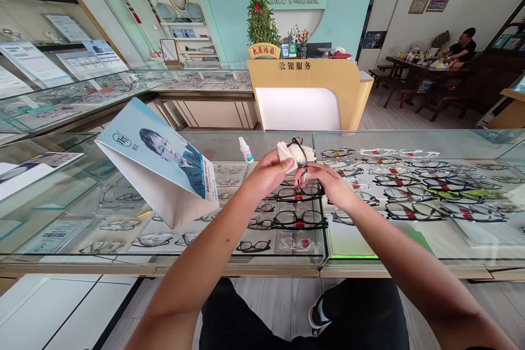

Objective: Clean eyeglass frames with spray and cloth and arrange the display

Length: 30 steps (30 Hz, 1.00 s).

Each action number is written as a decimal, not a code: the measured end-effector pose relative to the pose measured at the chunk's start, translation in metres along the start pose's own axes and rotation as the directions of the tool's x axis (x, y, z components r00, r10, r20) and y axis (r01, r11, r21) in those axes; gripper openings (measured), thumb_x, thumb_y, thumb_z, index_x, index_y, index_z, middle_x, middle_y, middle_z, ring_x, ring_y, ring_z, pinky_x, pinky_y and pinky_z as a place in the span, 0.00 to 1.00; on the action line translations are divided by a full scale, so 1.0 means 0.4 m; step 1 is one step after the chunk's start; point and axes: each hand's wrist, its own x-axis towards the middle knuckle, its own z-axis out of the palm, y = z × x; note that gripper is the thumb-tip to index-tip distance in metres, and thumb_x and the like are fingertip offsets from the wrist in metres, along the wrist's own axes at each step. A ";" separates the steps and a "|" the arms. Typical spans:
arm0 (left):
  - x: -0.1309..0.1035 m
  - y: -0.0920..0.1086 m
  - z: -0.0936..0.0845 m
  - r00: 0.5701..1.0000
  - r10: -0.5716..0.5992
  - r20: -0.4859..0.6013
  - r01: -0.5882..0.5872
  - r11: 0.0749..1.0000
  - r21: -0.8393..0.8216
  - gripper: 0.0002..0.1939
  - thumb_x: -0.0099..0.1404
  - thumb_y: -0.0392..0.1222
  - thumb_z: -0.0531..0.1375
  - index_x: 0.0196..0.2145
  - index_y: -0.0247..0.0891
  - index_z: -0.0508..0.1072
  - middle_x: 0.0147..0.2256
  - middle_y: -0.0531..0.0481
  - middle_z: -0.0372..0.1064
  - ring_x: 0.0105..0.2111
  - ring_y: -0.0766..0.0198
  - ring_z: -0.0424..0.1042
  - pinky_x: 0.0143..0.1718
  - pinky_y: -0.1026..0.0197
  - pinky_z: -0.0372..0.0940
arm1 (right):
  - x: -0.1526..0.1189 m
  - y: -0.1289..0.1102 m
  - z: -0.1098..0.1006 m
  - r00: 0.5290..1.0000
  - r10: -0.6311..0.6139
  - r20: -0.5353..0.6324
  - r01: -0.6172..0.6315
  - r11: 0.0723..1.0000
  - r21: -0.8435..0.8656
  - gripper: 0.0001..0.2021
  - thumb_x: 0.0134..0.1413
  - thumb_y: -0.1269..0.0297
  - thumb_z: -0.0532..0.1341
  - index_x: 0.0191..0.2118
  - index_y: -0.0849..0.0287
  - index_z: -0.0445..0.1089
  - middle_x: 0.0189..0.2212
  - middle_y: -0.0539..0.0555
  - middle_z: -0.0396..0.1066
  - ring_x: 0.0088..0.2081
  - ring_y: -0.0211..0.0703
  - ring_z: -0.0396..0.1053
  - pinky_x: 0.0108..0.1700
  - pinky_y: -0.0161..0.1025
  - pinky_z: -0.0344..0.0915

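Observation:
Above the glass counter, my left hand (274, 168) is closed on a crumpled white cloth (289, 156), which is pressed around one lens of a pair of dark-framed glasses (303, 159). My right hand (328, 180) pinches the same glasses from the other side, its fingers near the lower lens. The two hands are close together. A small white spray bottle (245, 150) stands on the counter to the left of my left hand. Rows of eyeglasses (299, 220) lie below and to the right of the hands.
A tent-shaped display card (164, 158) with a portrait stands on the counter (283, 265) at the left. Beyond is a wooden cashier desk (353, 87) with a plant (260, 19). A person (463, 46) sits at a dark table at the back right.

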 end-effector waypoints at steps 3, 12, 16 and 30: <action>-0.009 0.010 0.007 0.991 -0.031 0.133 0.029 0.999 0.018 0.21 0.62 0.51 0.81 0.43 0.40 0.79 0.34 0.49 0.76 0.28 0.60 0.74 0.32 0.52 0.75 | 0.001 0.006 0.003 1.000 -0.019 -0.014 0.019 1.000 0.008 0.18 0.72 0.47 0.60 0.36 0.54 0.77 0.37 0.53 0.80 0.40 0.48 0.73 0.54 0.45 0.70; -0.016 0.007 0.017 0.999 -0.043 0.023 0.040 0.993 0.107 0.22 0.63 0.53 0.81 0.40 0.37 0.79 0.28 0.52 0.73 0.27 0.64 0.72 0.32 0.57 0.70 | 0.003 0.009 0.007 0.998 -0.062 -0.012 0.061 0.996 -0.059 0.18 0.74 0.50 0.58 0.36 0.54 0.76 0.37 0.53 0.79 0.40 0.47 0.73 0.53 0.45 0.71; -0.020 0.016 0.024 0.999 -0.045 0.018 0.044 0.997 0.057 0.21 0.62 0.49 0.82 0.42 0.36 0.80 0.29 0.52 0.73 0.27 0.63 0.70 0.31 0.57 0.70 | 0.004 0.023 0.013 0.998 -0.032 -0.046 0.030 0.998 -0.049 0.18 0.73 0.48 0.59 0.37 0.53 0.76 0.39 0.53 0.80 0.41 0.47 0.74 0.55 0.46 0.72; -0.013 0.014 0.004 0.990 -0.014 -0.144 -0.004 0.992 -0.126 0.34 0.54 0.37 0.78 0.58 0.47 0.77 0.58 0.44 0.82 0.51 0.50 0.83 0.44 0.52 0.77 | 0.003 0.022 0.027 0.998 0.048 -0.036 -0.047 0.999 0.020 0.18 0.71 0.45 0.60 0.39 0.53 0.78 0.42 0.53 0.82 0.41 0.48 0.75 0.55 0.45 0.73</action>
